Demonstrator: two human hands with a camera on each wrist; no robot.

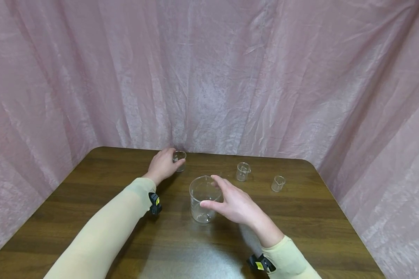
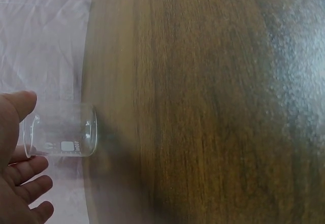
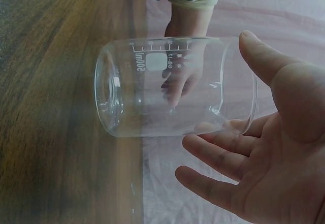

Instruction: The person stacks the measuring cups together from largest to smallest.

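My left hand (image 1: pixel 163 163) reaches to the back of the table, thumb and fingers round the rim of a smaller glass beaker (image 2: pixel 63 130) and pinching it lightly. That beaker stands upright near the back edge. A large glass beaker (image 1: pixel 203 211), marked 500 ml in the right wrist view, stands upright nearer the front. Around its upper part spreads my right hand (image 1: pixel 238 203), the thumb across the front and the fairly straight fingers at the far side. How firmly the right fingers touch the glass cannot be told.
Two more small beakers stand to the right, a nearer-middle one (image 1: pixel 242 172) and a smaller one (image 1: pixel 277 184) farther right. All stand on a brown wooden table (image 1: pixel 307 228) with rounded back corners. Pink curtains (image 1: pixel 209 77) hang behind and at the sides.
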